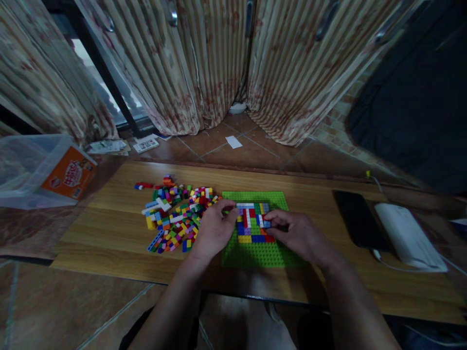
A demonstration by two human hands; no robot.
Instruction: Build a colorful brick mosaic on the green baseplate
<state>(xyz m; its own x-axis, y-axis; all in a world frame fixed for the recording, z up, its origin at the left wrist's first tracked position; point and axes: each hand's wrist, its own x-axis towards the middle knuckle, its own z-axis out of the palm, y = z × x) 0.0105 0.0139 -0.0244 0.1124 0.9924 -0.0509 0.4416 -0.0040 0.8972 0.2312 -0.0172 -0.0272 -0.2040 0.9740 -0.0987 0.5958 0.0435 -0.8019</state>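
A green baseplate lies on the wooden table, bearing a flat, multicoloured patch of building bricks in red, blue, white, yellow and green. At the patch's right side, my right hand pinches a small blue brick between thumb and fingers, at or just above the other bricks. My left hand is at the upper left edge of the patch, its thumb and index finger curled close together. Whatever lies between those fingertips is too small to make out.
Loose bricks are heaped left of the baseplate. On the table's right side lie a black phone and a white device with cables. A clear plastic bin stands at far left; curtains hang behind.
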